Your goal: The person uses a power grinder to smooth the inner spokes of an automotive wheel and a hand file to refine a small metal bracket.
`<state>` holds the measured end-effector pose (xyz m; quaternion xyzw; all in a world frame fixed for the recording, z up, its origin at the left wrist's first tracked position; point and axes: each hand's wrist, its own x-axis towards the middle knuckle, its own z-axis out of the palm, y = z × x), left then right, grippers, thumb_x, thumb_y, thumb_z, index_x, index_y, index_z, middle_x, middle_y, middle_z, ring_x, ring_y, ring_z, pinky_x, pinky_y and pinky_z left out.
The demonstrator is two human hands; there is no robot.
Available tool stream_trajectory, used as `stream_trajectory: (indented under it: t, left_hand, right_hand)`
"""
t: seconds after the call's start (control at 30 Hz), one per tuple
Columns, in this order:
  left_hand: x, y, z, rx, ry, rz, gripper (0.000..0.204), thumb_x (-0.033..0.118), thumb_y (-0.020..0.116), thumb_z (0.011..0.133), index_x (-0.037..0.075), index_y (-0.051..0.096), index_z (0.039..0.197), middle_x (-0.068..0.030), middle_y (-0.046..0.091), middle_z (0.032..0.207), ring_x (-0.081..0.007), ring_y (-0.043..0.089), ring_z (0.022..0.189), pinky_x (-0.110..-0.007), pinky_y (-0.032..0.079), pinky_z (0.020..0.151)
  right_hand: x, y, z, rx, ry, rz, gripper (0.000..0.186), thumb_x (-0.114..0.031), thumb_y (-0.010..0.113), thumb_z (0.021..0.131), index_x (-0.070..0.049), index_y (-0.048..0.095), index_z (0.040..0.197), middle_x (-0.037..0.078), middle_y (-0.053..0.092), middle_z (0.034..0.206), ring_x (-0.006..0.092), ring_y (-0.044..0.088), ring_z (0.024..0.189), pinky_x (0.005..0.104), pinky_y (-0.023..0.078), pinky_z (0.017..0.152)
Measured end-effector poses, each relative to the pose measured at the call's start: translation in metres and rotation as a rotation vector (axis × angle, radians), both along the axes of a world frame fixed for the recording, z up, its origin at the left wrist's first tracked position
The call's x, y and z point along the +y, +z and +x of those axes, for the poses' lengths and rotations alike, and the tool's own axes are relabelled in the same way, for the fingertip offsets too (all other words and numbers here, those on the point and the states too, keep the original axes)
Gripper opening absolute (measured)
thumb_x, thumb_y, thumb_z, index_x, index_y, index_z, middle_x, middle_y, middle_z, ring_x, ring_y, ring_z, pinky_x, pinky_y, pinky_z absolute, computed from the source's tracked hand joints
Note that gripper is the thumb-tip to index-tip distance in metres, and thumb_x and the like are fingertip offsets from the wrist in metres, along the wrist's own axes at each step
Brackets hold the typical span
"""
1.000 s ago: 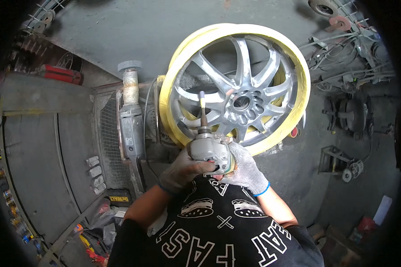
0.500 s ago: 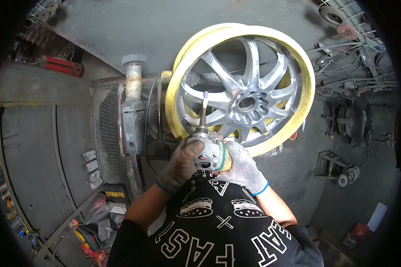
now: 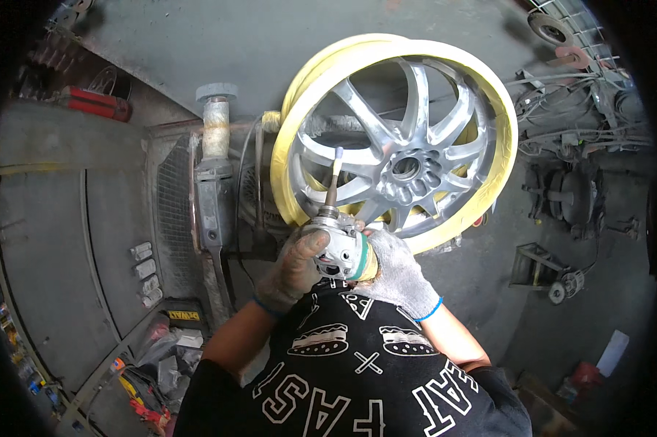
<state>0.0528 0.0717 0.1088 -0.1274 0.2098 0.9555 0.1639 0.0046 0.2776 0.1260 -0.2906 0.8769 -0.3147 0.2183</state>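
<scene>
Both my hands wear grey work gloves with blue cuffs and grip a power grinder (image 3: 337, 251) close to my chest. Its head is pale metal with a green band. My left hand (image 3: 290, 268) holds the left side, its thumb over the head. Around the yellow-wrapped right side closes my right hand (image 3: 400, 271), its fingers partly hidden. From the grinder a slim shaft with a pale grinding bit (image 3: 338, 155) points away from me. Beyond it stands a bare-metal, multi-spoke car wheel (image 3: 416, 116), its rim covered in yellow tape. The bit overlaps the left spokes; whether it touches cannot be told.
Left of the wheel stands another machine (image 3: 215, 197) with a round pad on top and a cable beside it. Tangled cables (image 3: 583, 109) hang at the far right, above a small bench grinder (image 3: 561, 288). Bags and tools (image 3: 171, 364) lie at lower left.
The view has shifted slightly. My hands keep the same grip on the grinder, and the bit has barely moved against the wheel.
</scene>
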Motion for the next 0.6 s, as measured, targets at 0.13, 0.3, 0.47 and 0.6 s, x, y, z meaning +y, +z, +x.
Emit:
stream_trajectory:
  t: [0.13,0.3,0.47,0.6]
  left_hand:
    - [-0.005,0.002,0.003,-0.022,0.042,-0.001,0.068,0.041,0.067,0.089,-0.007,0.054,0.136,-0.0214,0.060,0.136,-0.0297,0.059,0.127,-0.044,0.047,0.110]
    - [-0.010,0.000,0.003,0.008,0.049,0.037,0.070,0.042,0.067,0.088,-0.007,0.054,0.136,-0.0220,0.059,0.137,-0.0315,0.057,0.129,-0.045,0.045,0.112]
    - [-0.003,0.000,0.003,-0.017,0.027,0.038,0.072,0.043,0.068,0.087,-0.007,0.054,0.136,-0.0212,0.058,0.138,-0.0321,0.057,0.129,-0.046,0.045,0.112]
    - [-0.006,0.004,0.004,-0.053,0.035,0.029,0.074,0.045,0.068,0.087,-0.007,0.054,0.136,-0.0210,0.059,0.137,-0.0319,0.057,0.129,-0.047,0.045,0.112]
  right_hand:
    - [-0.013,0.002,-0.002,0.093,0.006,-0.002,0.075,-0.037,0.089,0.060,-0.006,0.062,0.122,0.017,0.068,0.112,0.0391,0.065,0.108,0.0489,0.050,0.097]
    - [-0.010,-0.005,-0.001,0.129,0.039,0.014,0.080,-0.036,0.088,0.060,-0.006,0.060,0.128,0.017,0.067,0.115,0.0380,0.065,0.111,0.0493,0.048,0.101]
    - [-0.009,0.009,-0.003,-0.025,0.022,0.090,0.085,-0.036,0.091,0.058,-0.007,0.058,0.131,0.018,0.064,0.124,0.0389,0.060,0.121,0.0491,0.045,0.106]
    - [-0.010,0.005,-0.003,0.079,0.031,0.066,0.080,-0.036,0.089,0.060,-0.007,0.059,0.129,0.018,0.065,0.120,0.0382,0.063,0.116,0.0492,0.047,0.103]
